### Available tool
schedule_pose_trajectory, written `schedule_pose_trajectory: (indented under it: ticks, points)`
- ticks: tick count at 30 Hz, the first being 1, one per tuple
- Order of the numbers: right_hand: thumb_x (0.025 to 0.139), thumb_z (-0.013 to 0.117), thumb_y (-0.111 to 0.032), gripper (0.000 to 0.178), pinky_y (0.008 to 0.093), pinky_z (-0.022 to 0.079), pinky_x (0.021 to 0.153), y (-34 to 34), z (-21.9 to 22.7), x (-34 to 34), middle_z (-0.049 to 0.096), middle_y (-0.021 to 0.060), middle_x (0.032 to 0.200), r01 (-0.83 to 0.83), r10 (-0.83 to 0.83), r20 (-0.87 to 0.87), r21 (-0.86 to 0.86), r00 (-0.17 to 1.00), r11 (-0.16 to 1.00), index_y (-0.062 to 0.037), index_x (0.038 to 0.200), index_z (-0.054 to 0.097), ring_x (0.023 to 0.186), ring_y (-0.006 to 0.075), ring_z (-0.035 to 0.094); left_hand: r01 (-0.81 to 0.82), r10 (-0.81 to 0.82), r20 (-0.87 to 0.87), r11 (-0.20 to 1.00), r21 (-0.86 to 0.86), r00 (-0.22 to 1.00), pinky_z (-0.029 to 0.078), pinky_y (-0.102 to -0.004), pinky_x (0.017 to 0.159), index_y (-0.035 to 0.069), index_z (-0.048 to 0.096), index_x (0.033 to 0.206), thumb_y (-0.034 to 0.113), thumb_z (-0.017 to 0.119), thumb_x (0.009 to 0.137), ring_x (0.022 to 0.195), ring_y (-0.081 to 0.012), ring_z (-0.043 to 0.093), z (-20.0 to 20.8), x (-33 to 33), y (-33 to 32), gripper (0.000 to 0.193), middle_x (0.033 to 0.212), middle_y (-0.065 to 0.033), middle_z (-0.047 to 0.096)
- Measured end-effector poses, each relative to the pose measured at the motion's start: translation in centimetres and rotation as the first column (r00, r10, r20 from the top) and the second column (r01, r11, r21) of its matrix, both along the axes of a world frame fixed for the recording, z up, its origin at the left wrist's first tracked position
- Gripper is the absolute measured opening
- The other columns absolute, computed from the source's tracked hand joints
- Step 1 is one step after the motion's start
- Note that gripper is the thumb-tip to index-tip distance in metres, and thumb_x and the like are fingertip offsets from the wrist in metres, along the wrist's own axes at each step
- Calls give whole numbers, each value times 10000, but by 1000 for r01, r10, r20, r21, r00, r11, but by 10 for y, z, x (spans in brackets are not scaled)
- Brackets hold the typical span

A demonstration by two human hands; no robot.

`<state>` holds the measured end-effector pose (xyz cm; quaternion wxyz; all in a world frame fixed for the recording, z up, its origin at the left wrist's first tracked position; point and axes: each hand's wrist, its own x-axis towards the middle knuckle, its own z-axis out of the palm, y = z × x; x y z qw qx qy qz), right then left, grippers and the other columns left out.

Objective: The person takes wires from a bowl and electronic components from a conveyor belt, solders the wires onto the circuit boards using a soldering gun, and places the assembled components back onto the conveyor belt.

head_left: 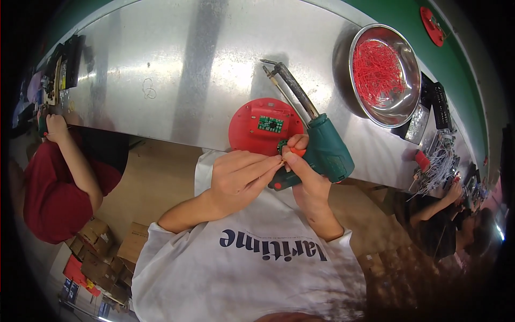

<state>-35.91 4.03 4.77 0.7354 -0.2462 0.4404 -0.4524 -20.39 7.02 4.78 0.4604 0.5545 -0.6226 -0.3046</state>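
A dark green soldering gun [331,153] with a long metal barrel points up and left over the table. My right hand [310,185] is closed around its grip area, with an orange part showing between thumb and finger. My left hand [241,174] meets the right fingertips in a pinch. Whatever it holds there is too small to make out. A little green round part [281,144] shows just beyond my fingertips. Behind my hands, at the table's near edge, lies a round red plastic disc [244,126] with a small green circuit board [270,124] on it.
On the right of the metal table [145,64] stands a steel bowl [357,72] of red wires [378,72]. Farther right lie white wires [440,163] and a co-worker's hand [454,190]. Another person's arm [78,161] is at left, above cardboard boxes [96,236].
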Motion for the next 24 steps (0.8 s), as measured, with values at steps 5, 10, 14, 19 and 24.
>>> schedule_pose_trajectory:
  ticks: [5, 10, 14, 19, 24]
  points:
    - [878, 626, 52, 168, 267, 488, 740, -1, 8, -9, 575, 105, 1075, 32, -34, 16, 76, 999, 997, -12, 1019, 561, 873, 157, 603, -49, 45, 38, 993, 104, 998, 464, -291, 604, 44, 745, 916, -39, 743, 720, 771, -215, 597, 2, 10, -2, 213, 998, -108, 680]
    - [857, 630, 24, 181, 282, 496, 710, 9, 4, -51, 578, 119, 1103, -85, 84, -47, -29, 995, 996, -11, 1023, 569, 902, 184, 629, -181, 175, 55, 974, 134, 983, 470, -344, 781, 36, 716, 831, -28, 734, 711, 1035, -273, 527, -8, 8, -13, 137, 1272, -144, 577]
    - [812, 649, 19, 169, 283, 501, 664, 19, 10, -75, 606, 129, 1035, -168, 166, -179, 5, 970, 986, 4, 973, 600, 833, 183, 637, -190, 191, 9, 967, 171, 982, 453, -349, 849, 22, 691, 789, -19, 731, 716, 1040, -266, 525, -11, 4, -18, 92, 1277, -144, 584]
    - [707, 708, 4, 153, 293, 496, 617, 18, 13, -87, 628, 116, 825, -345, 219, -570, -121, 792, 931, 10, 850, 654, 670, 195, 619, -204, 207, 6, 960, 191, 978, 441, -341, 863, 15, 678, 768, -25, 730, 719, 1038, -253, 521, -10, 3, -20, 82, 1279, -142, 588]
    - [696, 714, -20, 151, 295, 485, 603, 20, 12, -92, 631, 99, 789, -407, 255, -628, -108, 735, 907, -5, 836, 659, 649, 203, 611, -213, 215, 12, 955, 206, 977, 441, -343, 871, 19, 672, 770, -23, 730, 722, 1040, -248, 520, -8, 1, -21, 87, 1277, -136, 588]
